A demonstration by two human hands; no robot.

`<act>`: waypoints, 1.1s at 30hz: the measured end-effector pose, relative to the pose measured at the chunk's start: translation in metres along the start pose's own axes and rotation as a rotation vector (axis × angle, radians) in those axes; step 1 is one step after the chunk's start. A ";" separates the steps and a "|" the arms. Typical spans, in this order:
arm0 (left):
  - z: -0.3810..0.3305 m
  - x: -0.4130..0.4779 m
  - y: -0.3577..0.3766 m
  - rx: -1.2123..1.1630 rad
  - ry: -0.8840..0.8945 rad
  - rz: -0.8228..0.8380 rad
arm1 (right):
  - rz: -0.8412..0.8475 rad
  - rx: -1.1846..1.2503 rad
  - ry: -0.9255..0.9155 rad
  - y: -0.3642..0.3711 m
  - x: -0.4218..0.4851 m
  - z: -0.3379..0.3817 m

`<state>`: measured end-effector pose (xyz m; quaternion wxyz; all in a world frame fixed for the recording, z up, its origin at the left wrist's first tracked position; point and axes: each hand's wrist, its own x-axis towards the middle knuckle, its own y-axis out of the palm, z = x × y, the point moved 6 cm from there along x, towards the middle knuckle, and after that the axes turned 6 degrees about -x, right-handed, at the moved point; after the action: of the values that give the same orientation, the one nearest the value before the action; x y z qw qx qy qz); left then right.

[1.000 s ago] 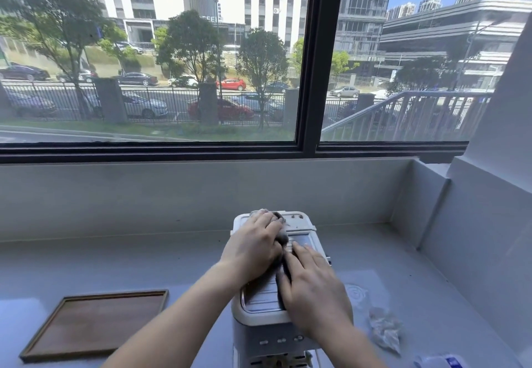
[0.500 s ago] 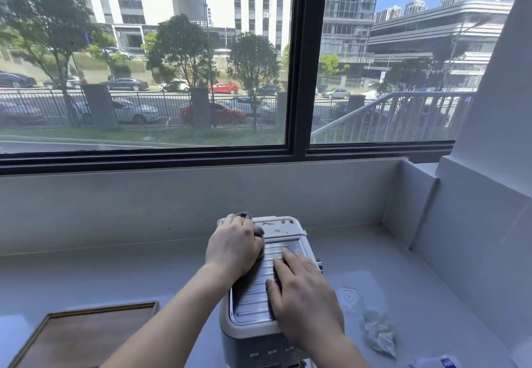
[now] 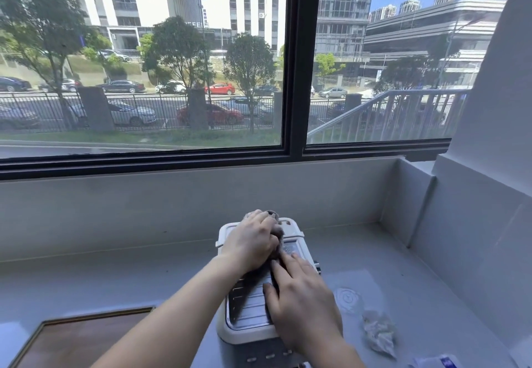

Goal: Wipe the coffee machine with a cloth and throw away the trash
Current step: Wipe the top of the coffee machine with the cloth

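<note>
One white, boxy coffee machine [image 3: 230,330] stood near the front of the pale grey bench [image 3: 115,281], below one wide dark-framed window [image 3: 296,80]. Its top carried one ribbed metal plate [image 3: 249,308], and three small pale buttons showed on its front face.

Two bare hands were on that top. The left hand [image 3: 250,244] lay over the far half, its fingers curled round one bunched grey-brown cloth [image 3: 278,242] and pressing it onto the machine. Bits of the cloth showed past the fingertips and beside the knuckles. The right hand [image 3: 302,301] lay flat on the near right part of the ribbed plate, fingers straight and close together, holding nothing. Its fingertips were just beside the cloth and the left hand.

On the bench to the right of the machine, apart from it, lay one crumpled wad of whitish paper [image 3: 378,333]. Between the two showed one faint round mark [image 3: 347,298]; what it was could not be told. One blue-and-white packet [image 3: 437,363] was cut off by the lower edge near the right corner. At the lower left lay one flat brown wooden tray [image 3: 72,341] with a thin raised rim, well apart from the machine.
</note>
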<state>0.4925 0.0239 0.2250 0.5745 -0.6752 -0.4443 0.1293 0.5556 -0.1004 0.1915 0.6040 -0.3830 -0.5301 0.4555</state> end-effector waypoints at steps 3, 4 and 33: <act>0.017 -0.009 -0.005 0.059 -0.055 0.019 | -0.014 -0.036 0.032 -0.004 -0.004 0.000; 0.026 -0.014 -0.007 0.082 -0.079 0.014 | -0.028 -0.050 0.047 -0.007 -0.004 0.000; -0.005 -0.039 -0.014 -0.279 0.038 -0.052 | -0.171 0.106 0.024 -0.010 -0.004 -0.004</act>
<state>0.4676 -0.0097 0.2255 0.4864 -0.7392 -0.4643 0.0386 0.5614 -0.1068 0.1995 0.6662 -0.3093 -0.5289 0.4252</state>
